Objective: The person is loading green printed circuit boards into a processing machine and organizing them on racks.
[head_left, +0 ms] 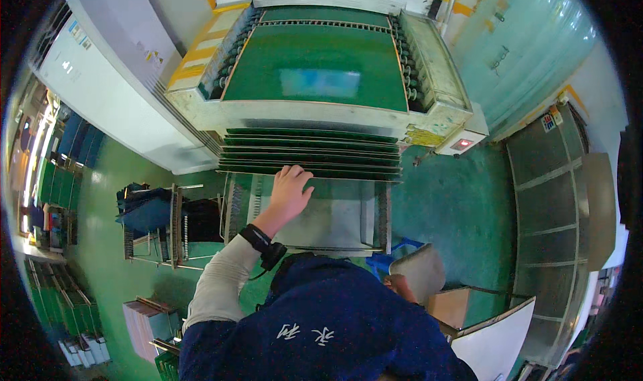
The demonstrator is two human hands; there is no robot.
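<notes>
My left hand (291,192) reaches forward, its fingers curled over the top edge of the nearest green board (348,176). The thumb stands off to the right, on the near side. Several more thin green boards (311,148) stand on edge behind it in a row, with narrow gaps between them. Below my left hand is a metal rack (383,213) with slotted sides. My right hand (400,287) is low on the right, close to a grey-brown stool seat (422,270); my navy clothing covers much of it, and its grip is hidden.
Ahead, a roller conveyor machine (435,66) carries a large glossy green panel (315,59). A white cabinet (127,99) stands left. Another rack (175,227) with dark sheets is at left. A box (449,307) and white panel (495,334) stand lower right, near a metal-framed panel (549,207).
</notes>
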